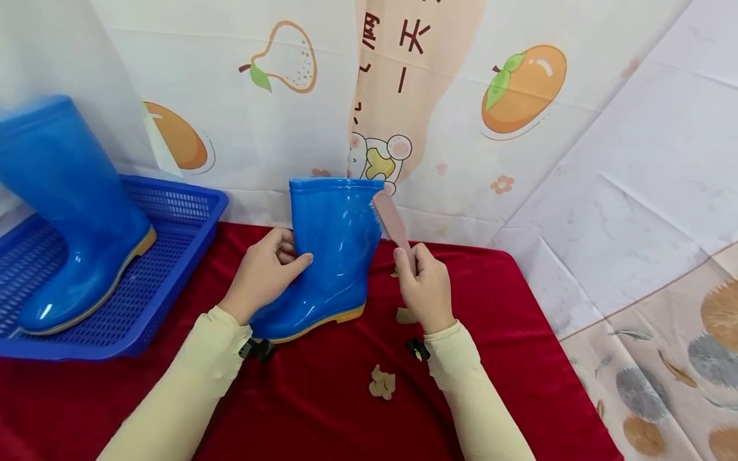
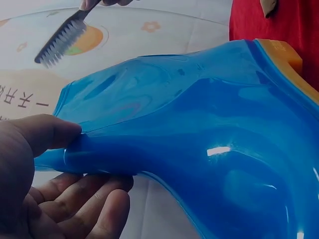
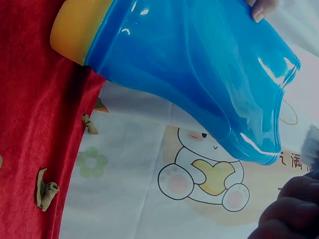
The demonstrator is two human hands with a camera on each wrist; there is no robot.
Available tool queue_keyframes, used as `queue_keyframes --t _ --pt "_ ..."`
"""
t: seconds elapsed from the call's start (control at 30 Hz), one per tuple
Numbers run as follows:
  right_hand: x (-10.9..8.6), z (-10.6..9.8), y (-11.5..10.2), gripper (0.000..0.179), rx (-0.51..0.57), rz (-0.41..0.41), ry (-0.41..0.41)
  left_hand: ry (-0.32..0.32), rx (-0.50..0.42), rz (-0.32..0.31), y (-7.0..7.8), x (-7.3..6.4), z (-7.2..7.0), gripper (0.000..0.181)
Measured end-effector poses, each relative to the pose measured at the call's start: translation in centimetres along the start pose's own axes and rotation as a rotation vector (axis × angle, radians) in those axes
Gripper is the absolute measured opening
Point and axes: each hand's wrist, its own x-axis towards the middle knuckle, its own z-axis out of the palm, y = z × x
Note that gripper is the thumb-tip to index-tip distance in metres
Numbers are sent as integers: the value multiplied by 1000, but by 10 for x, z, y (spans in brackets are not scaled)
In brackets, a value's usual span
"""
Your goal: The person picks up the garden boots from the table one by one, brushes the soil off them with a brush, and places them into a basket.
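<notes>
A blue rain boot (image 1: 334, 224) with a yellow sole stands upright on the red cloth. My left hand (image 1: 268, 272) holds the front of its shaft, thumb (image 2: 50, 132) on one side and fingers along the other. My right hand (image 1: 428, 288) grips the handle of a pink brush (image 1: 390, 218). In the head view, the brush's bristles face the upper back edge of the shaft. A gap separates brush and boot in the left wrist view. The bristles (image 3: 311, 144) show only partly at the edge of the right wrist view.
At left, a second blue boot (image 1: 86, 211) stands in a blue plastic basket (image 1: 210, 208). Crumpled brown pieces (image 1: 382, 383) lie on the red cloth (image 1: 323, 410), with another brown piece (image 1: 406, 315) by my right hand. A printed curtain (image 1: 230, 128) hangs behind.
</notes>
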Motion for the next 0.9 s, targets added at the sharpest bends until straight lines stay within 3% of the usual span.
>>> queue_keyframes --t 0.23,0.9 --pt "-2 4 6 37 -36 -61 32 -20 1 12 2 -1 1 41" --pt "0 0 6 38 -54 -59 32 12 5 17 3 -2 5 40"
